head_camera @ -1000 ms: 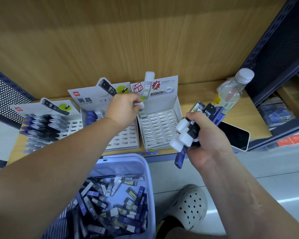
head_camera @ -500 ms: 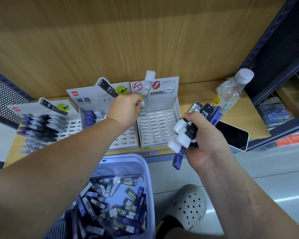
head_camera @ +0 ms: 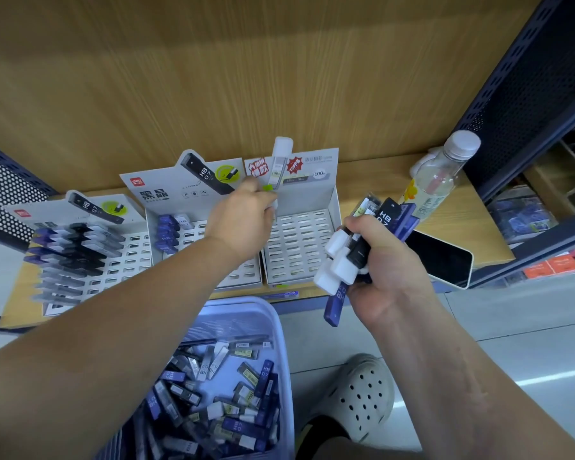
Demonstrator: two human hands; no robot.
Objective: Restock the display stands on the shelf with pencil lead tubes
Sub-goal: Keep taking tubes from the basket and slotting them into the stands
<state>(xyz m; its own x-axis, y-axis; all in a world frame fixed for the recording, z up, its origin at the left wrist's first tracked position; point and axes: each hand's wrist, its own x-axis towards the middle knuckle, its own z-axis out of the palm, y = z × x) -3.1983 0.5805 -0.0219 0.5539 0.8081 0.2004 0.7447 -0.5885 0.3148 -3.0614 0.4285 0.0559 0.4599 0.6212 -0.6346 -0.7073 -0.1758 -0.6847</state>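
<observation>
Two hands, left grip (head_camera: 243, 224) pinching tube (head_camera: 275, 207) over stand (head_camera: 301, 242), right grip (head_camera: 385, 270) clutching bundle (head_camera: 344, 267)

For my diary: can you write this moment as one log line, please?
left hand: pinches tube at rightmost stand | right hand: grips bundle of tubes | basket: loose tubes inside

three display stands (head_camera: 47, 210) (head_camera: 160, 184) (head_camera: 299, 247); one basket (head_camera: 279, 327); one bottle (head_camera: 439, 180); one phone (head_camera: 442, 257); two hands (head_camera: 243, 224) (head_camera: 385, 260)

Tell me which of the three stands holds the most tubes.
The left stand: tubes cover about half its slots. The middle stand has one short column at its left edge; the right stand shows only bare slots.
</observation>
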